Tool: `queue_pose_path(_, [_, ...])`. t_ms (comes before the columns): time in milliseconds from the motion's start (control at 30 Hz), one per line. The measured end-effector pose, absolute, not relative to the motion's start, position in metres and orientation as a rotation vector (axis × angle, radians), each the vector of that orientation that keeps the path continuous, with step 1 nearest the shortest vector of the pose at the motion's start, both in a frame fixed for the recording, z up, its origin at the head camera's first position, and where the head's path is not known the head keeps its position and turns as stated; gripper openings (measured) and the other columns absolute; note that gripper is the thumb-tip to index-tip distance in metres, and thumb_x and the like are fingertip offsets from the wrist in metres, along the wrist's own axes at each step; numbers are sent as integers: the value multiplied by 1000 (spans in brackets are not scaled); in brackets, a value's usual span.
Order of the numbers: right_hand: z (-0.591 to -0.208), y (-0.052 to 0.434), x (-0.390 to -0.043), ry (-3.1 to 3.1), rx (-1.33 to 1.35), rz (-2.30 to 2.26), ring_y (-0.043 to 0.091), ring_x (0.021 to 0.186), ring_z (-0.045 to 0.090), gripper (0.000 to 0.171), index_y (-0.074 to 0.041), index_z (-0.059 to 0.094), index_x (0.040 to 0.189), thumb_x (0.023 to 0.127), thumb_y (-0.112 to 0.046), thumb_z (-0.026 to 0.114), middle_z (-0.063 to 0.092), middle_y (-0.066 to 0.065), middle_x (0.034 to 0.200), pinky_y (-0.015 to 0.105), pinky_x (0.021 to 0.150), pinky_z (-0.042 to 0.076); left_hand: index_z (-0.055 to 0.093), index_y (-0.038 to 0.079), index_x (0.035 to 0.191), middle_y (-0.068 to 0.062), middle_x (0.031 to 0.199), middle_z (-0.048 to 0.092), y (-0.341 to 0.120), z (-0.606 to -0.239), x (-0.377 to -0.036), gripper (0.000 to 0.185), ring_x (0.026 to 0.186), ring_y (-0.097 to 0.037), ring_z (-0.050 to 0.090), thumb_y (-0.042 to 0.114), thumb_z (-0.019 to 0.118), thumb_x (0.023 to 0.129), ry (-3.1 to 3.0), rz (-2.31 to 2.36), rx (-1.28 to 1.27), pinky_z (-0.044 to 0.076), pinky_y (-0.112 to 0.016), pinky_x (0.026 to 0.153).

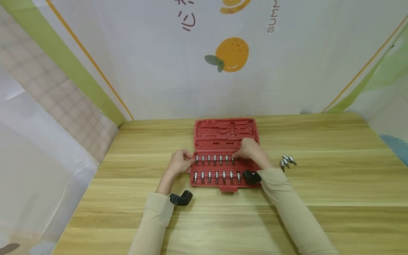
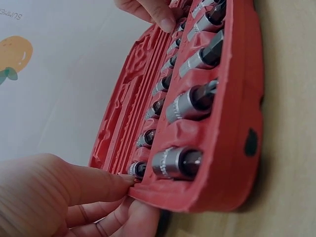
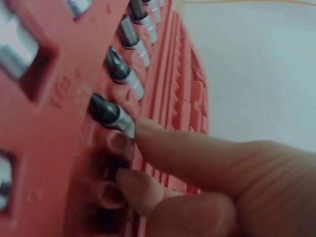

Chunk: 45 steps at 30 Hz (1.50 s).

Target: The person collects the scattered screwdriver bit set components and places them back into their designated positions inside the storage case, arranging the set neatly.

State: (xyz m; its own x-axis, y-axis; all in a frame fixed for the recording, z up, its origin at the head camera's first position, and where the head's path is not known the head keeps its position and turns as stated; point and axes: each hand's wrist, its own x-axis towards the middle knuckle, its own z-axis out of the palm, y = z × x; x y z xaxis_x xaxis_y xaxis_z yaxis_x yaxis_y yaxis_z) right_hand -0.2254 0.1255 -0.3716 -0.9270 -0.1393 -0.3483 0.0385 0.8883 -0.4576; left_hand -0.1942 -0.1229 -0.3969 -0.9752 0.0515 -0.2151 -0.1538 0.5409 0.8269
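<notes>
A red bit socket case (image 1: pixel 227 169) lies unfolded on the table, with metal bit sockets (image 1: pixel 215 160) in two rows. At its left edge, my left hand (image 1: pixel 180 162) grips the case between the thumb on top and the fingers at the side, as the left wrist view shows. My right hand (image 1: pixel 250 150) reaches over the right part of the far row. In the right wrist view its fingertip (image 3: pixel 148 128) touches the end of a seated bit socket (image 3: pixel 109 112); another finger lies by the neighbouring slot. The right forearm hides part of the case.
Several loose bit sockets (image 1: pixel 287 161) lie together on the wooden table (image 1: pixel 334 170), right of the case. The raised lid (image 1: pixel 223 131) has moulded recesses. A white printed cloth (image 1: pixel 159 71) hangs behind the table's far edge.
</notes>
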Motion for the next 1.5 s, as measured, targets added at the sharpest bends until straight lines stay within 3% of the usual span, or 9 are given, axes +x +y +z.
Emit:
queue_pose_path(233, [-371,145,-220,2680,-134,-874,7,37,32,52,-15,40,44,86,-22,69,35,-5,39,20,39,28,57,-6,86,-11,69,57,-123,-397,-193,4,45,-11,53,-3,61,87,2577,1409,-78,55,-26,45])
queue_pose_path(367, [-369,156,-218,2679,-113,-910,7,38,31,51,-15,36,46,85,-21,69,33,-6,41,19,40,27,57,-5,85,-12,68,57,-124,-399,-193,5,44,-11,53,-4,61,86,2573,1427,-78,55,-26,44])
queue_pose_path(533, [-367,174,-215,2668,-87,-952,7,43,31,37,-10,44,58,85,-21,66,35,-5,47,20,42,28,57,-5,85,-11,68,57,-123,-399,-193,5,43,-11,52,-4,61,87,2566,1427,-90,54,-26,44])
queue_pose_path(667, [-365,190,-213,2671,-94,-927,6,41,24,45,-13,40,50,88,-21,63,30,-7,44,20,42,23,57,-5,84,-11,68,57,-122,-399,-193,5,43,-11,52,-3,61,87,2571,1422,-89,54,-25,44])
queue_pose_path(767, [-364,202,-211,2680,-90,-895,6,40,28,45,-8,51,47,89,-22,61,36,-5,42,20,41,25,57,-5,84,-10,67,57,-122,-398,-194,6,43,-11,52,-3,62,87,2571,1420,-89,54,-25,44])
queue_pose_path(900, [-361,217,-209,2684,-74,-876,7,42,33,36,1,65,61,90,-21,59,43,-4,44,22,43,31,57,-5,85,-10,68,56,-123,-398,-195,5,44,-11,52,-3,61,87,2571,1414,-83,54,-25,44])
queue_pose_path(1033, [-360,229,-206,2674,-61,-866,6,42,30,36,-1,61,60,90,-20,58,37,-6,44,22,43,30,57,-6,86,-10,68,56,-123,-398,-195,5,44,-11,52,-3,61,87,2572,1415,-81,54,-26,45])
queue_pose_path(1267, [-361,245,-202,2680,-31,-845,8,45,36,35,-1,62,62,90,-21,58,49,-2,50,25,47,36,57,-5,85,-10,67,56,-123,-399,-195,5,43,-11,52,-3,60,87,2574,1415,-67,54,-26,44])
queue_pose_path(1500, [-365,258,-197,2689,-19,-868,6,41,28,44,-15,42,49,89,-21,59,35,-7,44,21,42,27,58,-5,85,-10,67,56,-123,-397,-194,5,43,-11,52,-2,61,87,2576,1400,-76,54,-26,44])
